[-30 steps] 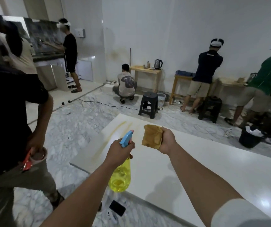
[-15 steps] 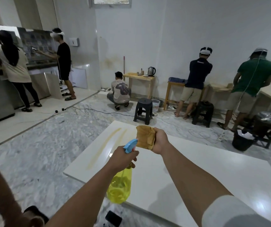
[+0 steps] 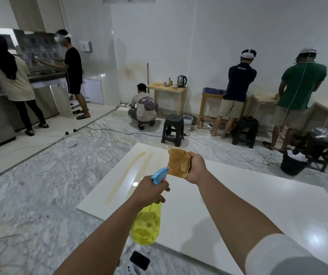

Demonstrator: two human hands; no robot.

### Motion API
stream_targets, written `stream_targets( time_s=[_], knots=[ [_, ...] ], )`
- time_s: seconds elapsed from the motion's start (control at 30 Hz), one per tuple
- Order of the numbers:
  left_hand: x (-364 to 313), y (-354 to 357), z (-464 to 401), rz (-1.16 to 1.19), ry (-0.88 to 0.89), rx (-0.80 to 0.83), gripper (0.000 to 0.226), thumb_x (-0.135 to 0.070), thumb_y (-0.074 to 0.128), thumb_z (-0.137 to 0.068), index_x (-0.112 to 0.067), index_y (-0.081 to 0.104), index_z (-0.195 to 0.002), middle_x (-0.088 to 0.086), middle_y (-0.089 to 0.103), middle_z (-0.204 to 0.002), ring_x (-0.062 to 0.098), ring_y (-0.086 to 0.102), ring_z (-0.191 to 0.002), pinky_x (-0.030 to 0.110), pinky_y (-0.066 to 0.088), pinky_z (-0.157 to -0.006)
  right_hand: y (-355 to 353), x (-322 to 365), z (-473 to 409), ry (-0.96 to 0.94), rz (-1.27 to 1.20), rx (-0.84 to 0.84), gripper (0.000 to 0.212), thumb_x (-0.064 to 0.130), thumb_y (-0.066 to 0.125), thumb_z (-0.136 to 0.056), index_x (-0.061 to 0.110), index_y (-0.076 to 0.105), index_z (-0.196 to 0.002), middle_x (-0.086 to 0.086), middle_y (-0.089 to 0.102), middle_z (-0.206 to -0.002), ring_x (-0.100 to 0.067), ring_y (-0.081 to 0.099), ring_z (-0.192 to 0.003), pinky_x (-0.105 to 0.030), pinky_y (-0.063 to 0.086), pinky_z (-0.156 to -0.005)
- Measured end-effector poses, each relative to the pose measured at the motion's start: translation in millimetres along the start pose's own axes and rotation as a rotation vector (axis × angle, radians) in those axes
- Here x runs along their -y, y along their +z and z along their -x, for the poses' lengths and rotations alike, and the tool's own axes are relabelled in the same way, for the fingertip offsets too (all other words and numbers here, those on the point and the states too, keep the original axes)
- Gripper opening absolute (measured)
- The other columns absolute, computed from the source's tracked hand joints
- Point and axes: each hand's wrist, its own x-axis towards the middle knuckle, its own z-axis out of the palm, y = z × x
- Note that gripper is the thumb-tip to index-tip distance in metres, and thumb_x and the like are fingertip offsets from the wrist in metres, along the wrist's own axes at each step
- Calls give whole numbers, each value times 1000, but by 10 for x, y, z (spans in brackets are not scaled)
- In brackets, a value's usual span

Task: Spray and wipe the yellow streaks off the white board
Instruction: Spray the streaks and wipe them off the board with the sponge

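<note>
A large white board (image 3: pixel 238 205) lies flat on the marble floor in front of me. Two long yellow streaks (image 3: pixel 125 176) run along its left part. My left hand (image 3: pixel 151 190) grips a yellow spray bottle (image 3: pixel 146 225) with a blue trigger head, held above the board's near left edge, nozzle pointing ahead. My right hand (image 3: pixel 196 166) is raised over the board just right of the streaks, closed on a bunched tan cloth (image 3: pixel 179 162).
A phone (image 3: pixel 139 260) lies on the floor by the board's near edge. Black stools (image 3: pixel 173 129) and a black bucket (image 3: pixel 292 164) stand beyond the board. Cables cross the floor. Several people work at benches along the walls.
The person close on my left has dropped out of view. The view has tilted up and shifted left; both hands hold the same pose with bottle and cloth.
</note>
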Motion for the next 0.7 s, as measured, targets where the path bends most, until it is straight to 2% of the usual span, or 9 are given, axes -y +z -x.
stream_targets(
  time_s=[0.2, 0.3, 0.37, 0.5, 0.57, 0.7],
  knots=[
    [31, 48, -67, -25, -5, 5, 27, -24, 70, -97, -11, 71, -120, 6, 83, -103, 22, 78, -67, 39, 64, -74, -91, -42, -51, 6, 2, -18, 55, 45, 33, -106, 10, 71, -126, -18, 73, -124, -43, 66, -118, -66, 46, -104],
    [45, 72, -99, -40, -20, 6, 25, -24, 69, -98, -8, 71, -117, 6, 81, -96, 22, 76, -66, 42, 66, -78, -118, -60, -76, 6, 4, -31, 55, 45, 33, -106, 10, 72, -125, -18, 73, -123, -43, 66, -118, -65, 47, -103],
    [62, 88, -119, -53, -37, 4, 23, -24, 69, -98, -7, 71, -114, 8, 79, -92, 22, 76, -66, 39, 65, -75, -136, -86, -106, 10, -2, -26, 56, 45, 32, -106, 10, 71, -126, -18, 73, -124, -43, 66, -118, -66, 47, -103],
    [192, 101, -156, -70, -47, -20, 22, -26, 70, -96, -9, 72, -111, 10, 79, -104, 22, 80, -67, 33, 61, -68, -225, -221, -212, 52, -19, -26, 58, 49, 31, -105, 12, 68, -131, -17, 71, -129, -44, 64, -122, -66, 43, -108],
    [326, 83, -222, -50, -74, -49, 25, -25, 71, -95, -10, 72, -115, 8, 77, -112, 23, 82, -68, 35, 61, -70, -310, -340, -295, 94, -31, -22, 60, 48, 29, -106, 10, 67, -132, -17, 70, -131, -43, 63, -124, -63, 40, -112],
    [614, 44, -280, -32, -151, -156, 13, -25, 71, -96, -15, 72, -105, 10, 78, -108, 20, 82, -65, 36, 61, -73, -534, -714, -398, 195, -60, -60, 56, 42, 32, -107, 7, 68, -130, -17, 70, -130, -39, 63, -125, -57, 44, -111]
  ],
)
